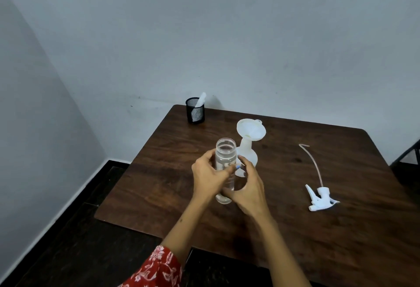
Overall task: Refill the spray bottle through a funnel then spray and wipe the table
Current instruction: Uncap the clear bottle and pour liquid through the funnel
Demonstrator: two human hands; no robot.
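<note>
1. A dark wooden table (295, 230) stands in the corner of a room with grey walls; every place below is given relative to the spray bottle (247, 157).
2. The spray bottle, white and translucent, stands upright on the table with its top off and a white funnel (251, 130) seated in its neck.
3. Just in front of it and a little to its left, a clear water bottle (225, 161) stands upright with its mouth open and water inside.
4. The left hand (208, 174) grips the water bottle from the left, fingers curled round its side.
5. The right hand (247, 187) wraps the same bottle from the right, thumb and fingers curled round its lower half. Whether its fingertips also touch the spray bottle cannot be told.
6. Well to the right of the spray bottle, the white trigger head (320, 198) lies on its side on the table, its thin dip tube (312, 161) curving away towards the wall.
7. Behind and to the left of the spray bottle, near the table's far corner, a black mesh cup (195, 110) holds a white item.
8. A red, white-patterned sleeve (159, 268) covers the left upper arm.
</note>
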